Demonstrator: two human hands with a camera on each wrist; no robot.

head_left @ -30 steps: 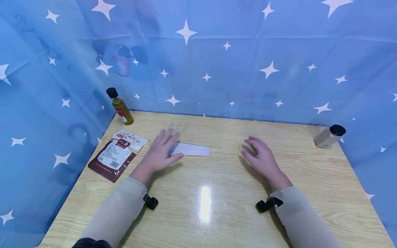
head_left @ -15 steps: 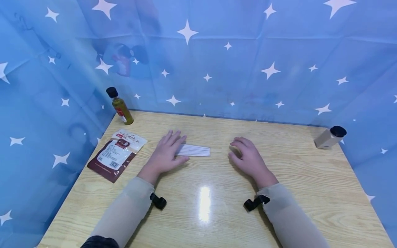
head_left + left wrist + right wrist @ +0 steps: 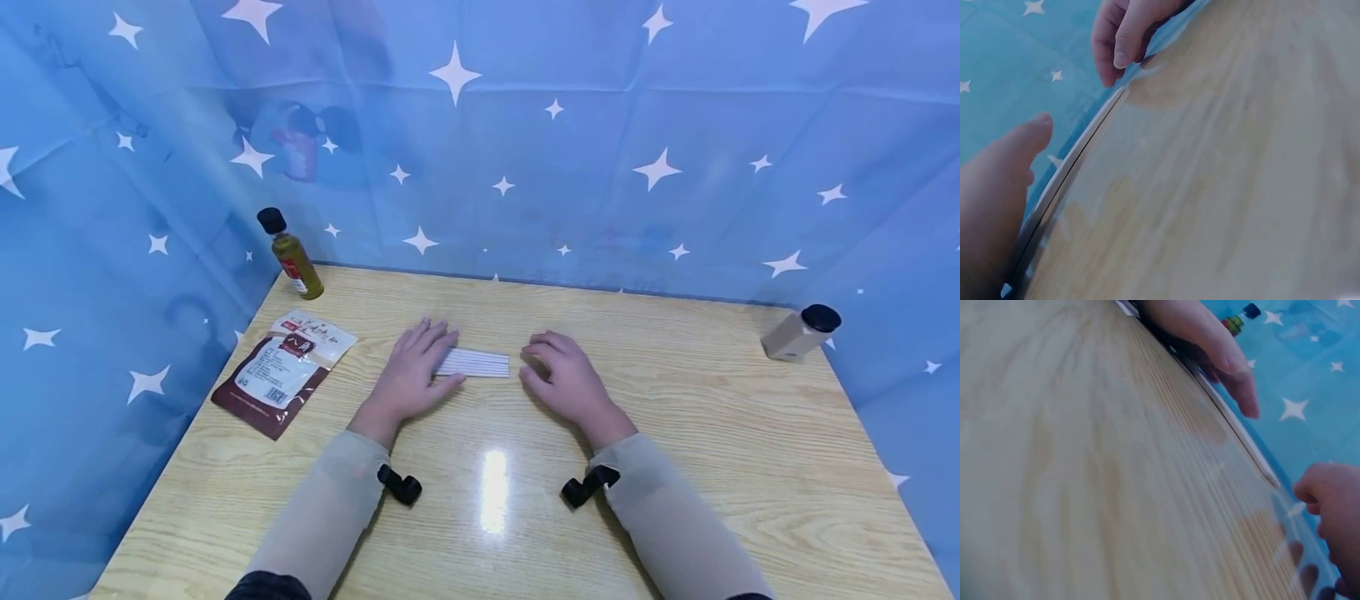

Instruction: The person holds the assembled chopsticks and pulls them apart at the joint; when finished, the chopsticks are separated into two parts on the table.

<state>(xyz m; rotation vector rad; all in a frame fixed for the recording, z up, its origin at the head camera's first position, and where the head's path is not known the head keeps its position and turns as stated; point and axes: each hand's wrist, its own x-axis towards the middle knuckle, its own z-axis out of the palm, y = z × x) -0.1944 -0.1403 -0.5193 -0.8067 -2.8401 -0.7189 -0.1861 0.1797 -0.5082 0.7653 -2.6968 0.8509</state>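
A flat white strip with thin dark lengthwise lines [image 3: 474, 363] lies on the wooden table; its exact kind is unclear. My left hand [image 3: 412, 377] is over its left end with fingers spread and straight, hiding that part. Whether it touches the strip, I cannot tell. Just off the right end is my right hand [image 3: 566, 379], fingers loosely bent and holding nothing. Seen edge-on in the left wrist view, the strip [image 3: 1079, 153] is thin and runs between the two hands. In the right wrist view, a gap shows between the strip [image 3: 1241, 434] and the right hand [image 3: 1338, 515].
A brown and white printed pouch [image 3: 281, 375] lies flat on the left. Behind it stands a small bottle of yellow-green liquid with a black cap [image 3: 295, 262]. A black-lidded jar [image 3: 797, 333] stands at the far right. A blue star-patterned cloth [image 3: 525, 150] hangs behind the table [image 3: 720, 400].
My right hand has moved left, close to the strip's right end. My left hand has slid a little right, covering more of the strip. The strip stays in place.
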